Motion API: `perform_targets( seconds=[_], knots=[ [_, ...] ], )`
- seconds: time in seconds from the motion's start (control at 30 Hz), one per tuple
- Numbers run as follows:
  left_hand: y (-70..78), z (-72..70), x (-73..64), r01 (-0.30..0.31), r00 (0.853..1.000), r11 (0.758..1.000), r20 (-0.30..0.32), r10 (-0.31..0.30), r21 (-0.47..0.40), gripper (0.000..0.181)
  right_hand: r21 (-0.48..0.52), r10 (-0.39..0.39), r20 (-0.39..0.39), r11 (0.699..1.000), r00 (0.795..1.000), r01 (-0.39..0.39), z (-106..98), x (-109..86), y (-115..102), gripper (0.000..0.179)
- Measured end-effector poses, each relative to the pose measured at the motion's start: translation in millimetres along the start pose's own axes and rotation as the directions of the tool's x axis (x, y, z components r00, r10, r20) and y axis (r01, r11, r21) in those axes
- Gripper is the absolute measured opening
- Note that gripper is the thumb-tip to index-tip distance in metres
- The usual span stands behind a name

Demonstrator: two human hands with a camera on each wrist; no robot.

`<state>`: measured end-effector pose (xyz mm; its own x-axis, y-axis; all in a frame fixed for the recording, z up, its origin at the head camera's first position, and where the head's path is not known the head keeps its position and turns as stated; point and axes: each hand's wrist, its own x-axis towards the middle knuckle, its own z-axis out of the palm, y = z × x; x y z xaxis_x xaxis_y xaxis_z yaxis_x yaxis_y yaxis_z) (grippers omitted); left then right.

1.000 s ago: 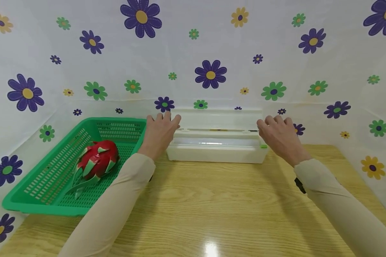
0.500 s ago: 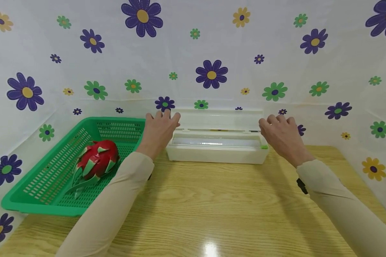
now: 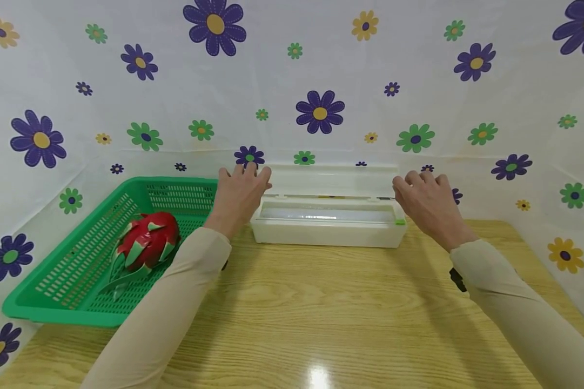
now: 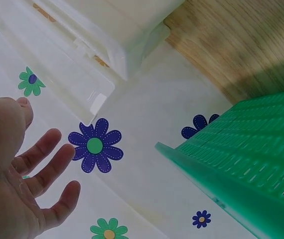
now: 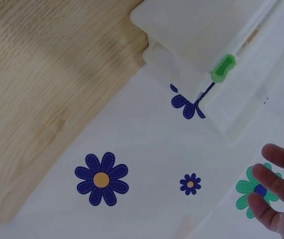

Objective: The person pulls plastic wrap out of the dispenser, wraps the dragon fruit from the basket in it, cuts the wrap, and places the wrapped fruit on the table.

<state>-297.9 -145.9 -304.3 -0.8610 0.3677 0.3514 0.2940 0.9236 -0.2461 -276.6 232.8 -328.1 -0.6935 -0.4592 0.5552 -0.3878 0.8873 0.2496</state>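
A white cling film box (image 3: 328, 235) stands at the back of the table with its lid (image 3: 328, 181) raised and leaning back. Inside lies a shiny film roll (image 3: 328, 215), and a green slider cutter (image 5: 223, 68) sits at the right end of the box. My left hand (image 3: 239, 200) hovers beside the lid's left end, fingers loosely bent and holding nothing; the left wrist view shows a gap to the lid. At the opposite end my right hand (image 3: 428, 208) is likewise relaxed, apart from the lid in the right wrist view.
Left of the box a green plastic basket (image 3: 63, 316) holds a red dragon fruit (image 3: 150, 240). Its right rim stands close to my left forearm. Behind the wooden table (image 3: 330, 302) rises a white sheet (image 3: 272, 75) printed with flowers.
Both hands have drawn slightly outward from the ends of the box. The box opening shows a little more of the film roll than a second ago; the basket has stayed put.
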Motion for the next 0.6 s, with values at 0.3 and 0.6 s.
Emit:
perform_targets(
  seconds=[0.3, 0.6],
  knots=[
    [-3.9, -1.7, -0.2, -0.001, 1.000, 1.000, -0.014, 0.001, 0.006, 0.025, -0.005, -0.002, -0.014, 1.000, 1.000, 0.002, -1.3, 3.4, -0.5, 0.011],
    [-3.7, -2.9, 0.9, 0.005, 1.000, 1.000, 0.008, -0.005, 0.009, 0.027, 0.009, 0.015, -0.024, 1.000, 1.000, -0.014, -2.8, 2.8, -0.7, 0.010]
  ],
)
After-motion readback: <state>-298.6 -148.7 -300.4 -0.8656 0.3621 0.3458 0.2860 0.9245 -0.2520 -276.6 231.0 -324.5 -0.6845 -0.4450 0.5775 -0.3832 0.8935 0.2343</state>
